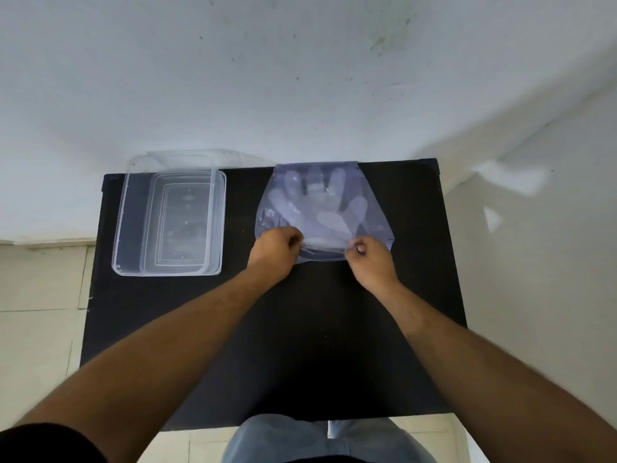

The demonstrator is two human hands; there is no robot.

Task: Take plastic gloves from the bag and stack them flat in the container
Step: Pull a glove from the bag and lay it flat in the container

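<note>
On the black table (200, 329), a clear container (133, 228) sits at the far left, nothing between it and the bag (370, 208) to its right. The left hand (275, 250) and right hand (372, 262) each pinch the bag's near edge; plastic gloves (314, 202) lie flat inside

desk (300, 345): matt black, smooth. container (133, 228) far left: clear rigid plastic, glossy. bag (374, 208) far right: thin clear plastic film, shiny, wrinkled. gloves (314, 202) inside: translucent, filmy plastic. wall (300, 78): matt white, scuffed.
</note>
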